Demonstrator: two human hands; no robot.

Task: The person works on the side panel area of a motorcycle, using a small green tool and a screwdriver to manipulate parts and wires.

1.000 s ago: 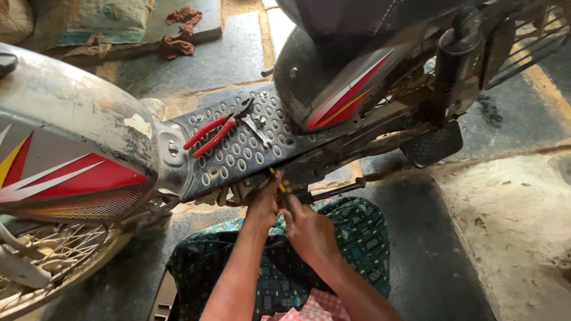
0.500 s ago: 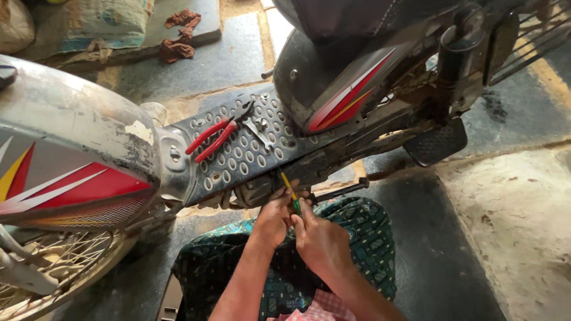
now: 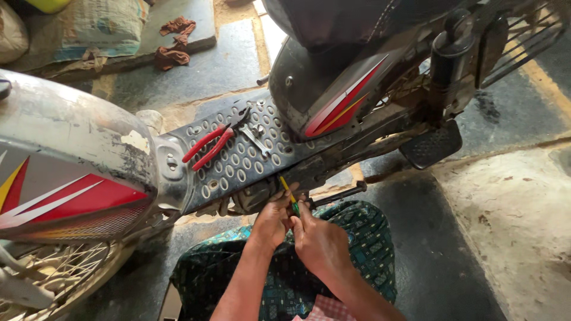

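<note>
A scooter lies across the view, its perforated grey footboard [image 3: 238, 160] in the middle. Both my hands are under the footboard's near edge. My left hand [image 3: 272, 219] and my right hand [image 3: 318, 241] together grip a thin yellow-and-green-handled screwdriver [image 3: 289, 193], whose tip points up into the dark underside of the frame. Red-handled pliers [image 3: 208, 144] and a small silver spanner [image 3: 257, 135] rest on the footboard above my hands.
The front wheel with spokes [image 3: 53, 273] is at lower left under the grey, red and yellow front panel [image 3: 65, 178]. A black kick lever [image 3: 339, 194] and footrest [image 3: 431, 145] stick out to the right. Rags [image 3: 172, 41] and a sack [image 3: 95, 24] lie behind.
My hands have drawn back slightly toward me along the screwdriver, and the view has shifted a little; the tool stays pointed at the underside.
</note>
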